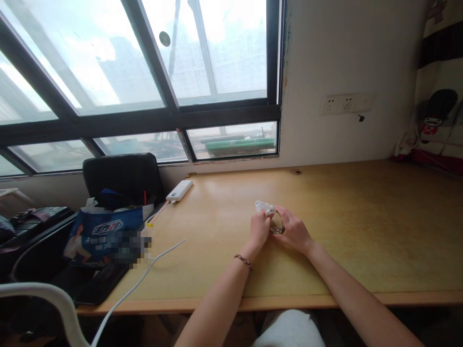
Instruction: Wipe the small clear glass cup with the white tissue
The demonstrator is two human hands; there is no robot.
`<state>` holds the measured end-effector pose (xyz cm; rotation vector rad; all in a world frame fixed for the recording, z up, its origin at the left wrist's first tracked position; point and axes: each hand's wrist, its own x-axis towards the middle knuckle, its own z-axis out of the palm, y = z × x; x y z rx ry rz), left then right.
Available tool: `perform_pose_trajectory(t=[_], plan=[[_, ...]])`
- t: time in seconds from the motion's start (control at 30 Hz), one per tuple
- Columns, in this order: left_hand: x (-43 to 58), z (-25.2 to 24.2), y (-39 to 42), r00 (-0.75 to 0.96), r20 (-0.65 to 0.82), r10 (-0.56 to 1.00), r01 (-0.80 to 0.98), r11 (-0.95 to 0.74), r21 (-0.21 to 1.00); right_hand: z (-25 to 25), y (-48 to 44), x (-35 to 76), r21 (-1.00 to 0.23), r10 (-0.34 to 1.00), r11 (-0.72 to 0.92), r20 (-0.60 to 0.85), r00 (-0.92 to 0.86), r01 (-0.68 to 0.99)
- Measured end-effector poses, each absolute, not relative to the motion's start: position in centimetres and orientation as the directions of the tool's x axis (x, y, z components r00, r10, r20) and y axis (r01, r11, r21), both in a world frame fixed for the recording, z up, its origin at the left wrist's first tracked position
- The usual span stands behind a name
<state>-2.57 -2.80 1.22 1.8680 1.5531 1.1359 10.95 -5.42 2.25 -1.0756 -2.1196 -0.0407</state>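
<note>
Over the middle of the wooden table, my two hands are close together. My right hand (293, 232) curls its fingers and thumb around a shiny metallic ring-shaped object (277, 222), and the tabletop colour shows through its middle. I cannot make out its exact kind. My left hand (259, 227), with a braided bracelet on its wrist, is closed on a crumpled white tissue (262, 206). Part of the tissue sticks out beyond the fingers and touches or nearly touches the ring's left side. The left fingertips are partly hidden.
A white power bank (180, 191) with a cable lies at the table's (361, 231) back left edge. Another white cable (159, 258) runs over the left edge. A blue printed bag (104, 231) sits on a black chair (121, 176) at left. Windows and wall sockets (340, 104) are behind.
</note>
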Motion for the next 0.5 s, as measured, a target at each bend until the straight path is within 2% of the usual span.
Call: perform_pose_trajectory(t=[0.17, 0.27, 0.33, 0.4, 0.5], plan=[[-2.9, 1.2, -2.9, -0.006, 0.304, 0.953, 0.689, -0.216, 0.692, 2.6, -5.6, 11.0, -0.327, 0.711, 0.62, 0.618, -0.335, 0.713], [-2.9, 1.3, -2.8, -0.006, 0.272, 0.962, 0.62, -0.209, 0.756, 2.4, -5.5, 11.1, -0.388, 0.743, 0.566, 0.622, -0.247, 0.727], [-2.8, 1.2, -2.5, -0.009, 0.229, 0.973, 0.488, -0.196, 0.851, 2.2, -5.2, 11.2, -0.438, 0.768, 0.509, 0.62, -0.16, 0.741], [-2.7, 1.1, -2.2, -0.026, 0.157, 0.987, 0.268, -0.145, 0.952, 2.0, -4.9, 11.3, -0.479, 0.786, 0.458, 0.612, -0.089, 0.749], [-2.6, 0.9, -1.7, -0.044, 0.006, 0.999, -0.096, -0.01, 0.995, 1.8, -4.7, 11.4, -0.511, 0.801, 0.421, 0.597, -0.043, 0.749]])
